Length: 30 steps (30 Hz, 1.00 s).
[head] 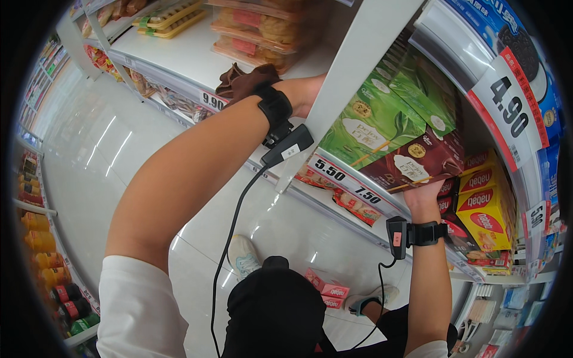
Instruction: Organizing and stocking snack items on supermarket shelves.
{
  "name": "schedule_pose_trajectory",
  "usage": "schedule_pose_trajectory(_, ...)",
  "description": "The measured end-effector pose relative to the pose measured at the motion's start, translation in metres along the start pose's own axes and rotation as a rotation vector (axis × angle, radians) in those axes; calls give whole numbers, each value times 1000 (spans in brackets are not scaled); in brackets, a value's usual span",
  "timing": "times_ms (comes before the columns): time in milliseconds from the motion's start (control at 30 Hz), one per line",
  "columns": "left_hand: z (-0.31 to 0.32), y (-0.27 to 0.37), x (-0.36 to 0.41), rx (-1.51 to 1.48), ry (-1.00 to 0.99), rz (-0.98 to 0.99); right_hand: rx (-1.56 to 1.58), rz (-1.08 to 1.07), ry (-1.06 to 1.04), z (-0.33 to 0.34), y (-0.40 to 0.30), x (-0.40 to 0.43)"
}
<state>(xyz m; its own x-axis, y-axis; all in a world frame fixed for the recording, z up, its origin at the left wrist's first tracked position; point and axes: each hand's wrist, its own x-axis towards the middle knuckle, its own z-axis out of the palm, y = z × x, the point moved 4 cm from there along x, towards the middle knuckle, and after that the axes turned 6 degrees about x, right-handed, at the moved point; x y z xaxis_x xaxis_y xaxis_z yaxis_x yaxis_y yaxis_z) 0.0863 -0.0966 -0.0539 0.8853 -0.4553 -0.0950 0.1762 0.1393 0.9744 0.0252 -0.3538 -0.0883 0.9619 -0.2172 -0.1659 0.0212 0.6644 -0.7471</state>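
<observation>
My left hand reaches in behind a white shelf upright, so its fingers are hidden. A crumpled brown cloth lies beside that wrist on the shelf above; whether the hand touches it cannot be told. My right hand is against the lower edge of a dark brown Pejoy box, its fingers out of sight behind and beneath the box. Green Pejoy boxes stand in a row next to the brown one, tilted in the view. Black straps with small devices sit on both wrists.
Yellow Nabati boxes stand right of my right hand. Price strips line the shelf edge. Stacked clear packs of baked goods are on the left shelf. Pink Nabati boxes lie on the tiled floor between my feet. Cables hang from both wrists.
</observation>
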Motion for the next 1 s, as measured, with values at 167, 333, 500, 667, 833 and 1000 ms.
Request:
schedule_pose_trajectory(167, -7, -4, -1, 13, 8, -19, 27, 38, 35, 6, 2, -5)
schedule_pose_trajectory(333, -9, -3, -2, 6, -1, -25, 23, 27, 2, 1, 3, 2)
schedule_pose_trajectory(500, -9, -1, -6, -63, -33, 7, 53, -46, -23, -4, -2, 0)
schedule_pose_trajectory(667, -12, 12, -19, -211, -40, 57, 62, -81, -109, 26, -13, -12)
schedule_pose_trajectory(833, -17, 2, -15, -9, -65, 146, 38, -117, -24, 36, -19, -16)
schedule_pose_trajectory(1000, -61, -17, -14, -101, -105, 188, 53, -62, -112, 50, -20, -22)
